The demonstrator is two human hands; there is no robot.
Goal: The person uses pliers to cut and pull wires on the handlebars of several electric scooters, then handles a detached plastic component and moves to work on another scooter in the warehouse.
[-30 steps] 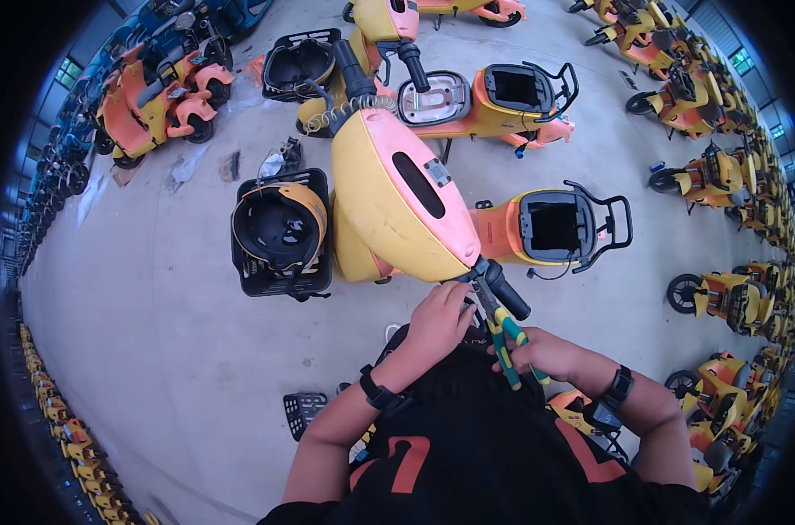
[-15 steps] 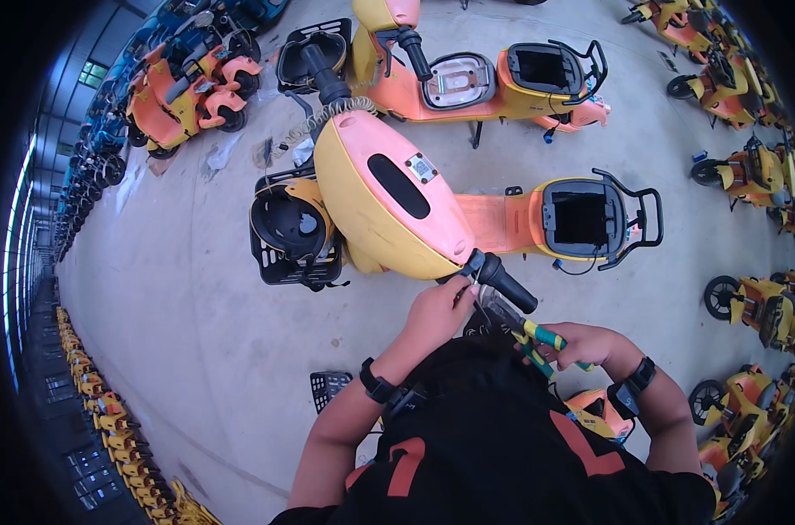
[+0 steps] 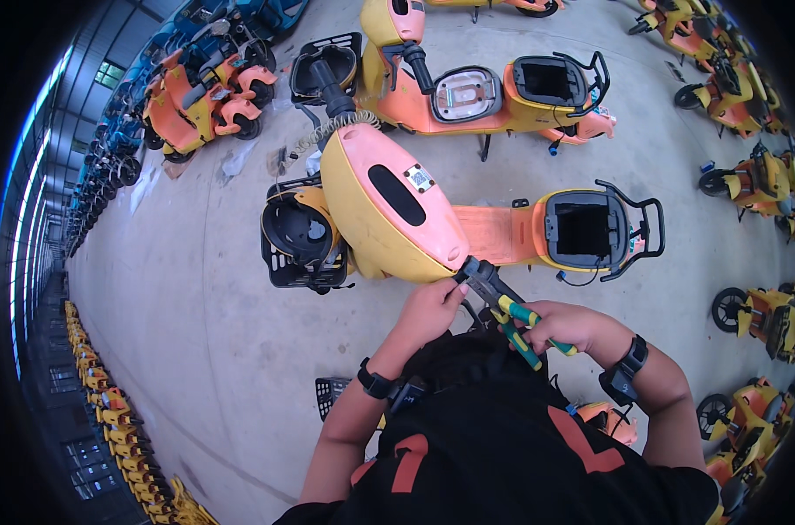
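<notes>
Closer to the handlebar (image 3: 497, 280) come the pliers (image 3: 505, 304); right hand (image 3: 565, 327) wrapped round their handles (image 3: 521, 312); left hand (image 3: 430, 311) by the tips, grip unclear; likely stiff, hefty; best held low.

What the left hand (image 3: 430, 312) touches is too small to tell. The right hand (image 3: 559, 326) partly hides the pliers (image 3: 505, 304). The upper edge cuts a far scooter (image 3: 497, 3).
</notes>
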